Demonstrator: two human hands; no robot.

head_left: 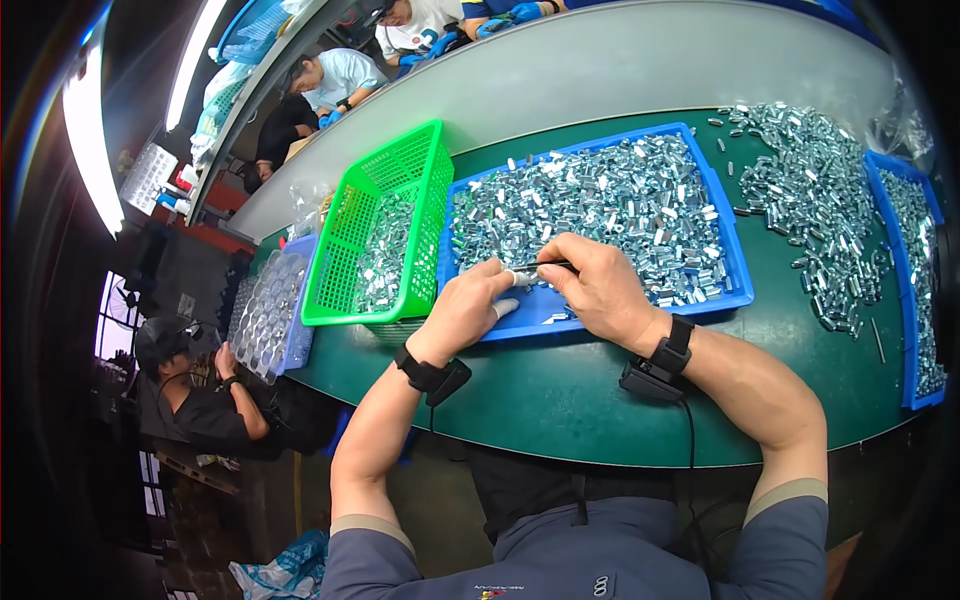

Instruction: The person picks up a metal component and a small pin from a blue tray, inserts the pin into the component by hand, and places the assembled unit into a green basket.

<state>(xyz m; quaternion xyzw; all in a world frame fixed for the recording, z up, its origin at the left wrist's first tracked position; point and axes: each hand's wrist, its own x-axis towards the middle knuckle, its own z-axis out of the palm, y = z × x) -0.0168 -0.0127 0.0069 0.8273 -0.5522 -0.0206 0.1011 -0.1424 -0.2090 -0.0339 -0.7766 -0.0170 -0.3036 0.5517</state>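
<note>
Over the near left part of a blue tray (738, 262), my two hands meet. My right hand (610, 290) pinches a thin dark rod-like tool (548, 265) between thumb and fingers, its tip pointing toward the other hand. My left hand (465, 308) is closed, with white covers on some fingertips. Whatever it grips at the tool's tip is too small to make out. Small shiny metal cylindrical parts (600, 200) fill most of the tray, and a few lie on its bare near floor.
Left of the tray stands a green basket (325, 285) partly filled with similar parts. A loose heap of parts (815, 190) and another blue tray (908, 395) are at the right on the green table (580, 400). A thin metal rod (878, 340) lies nearby. Other people work beyond the grey partition (600, 85).
</note>
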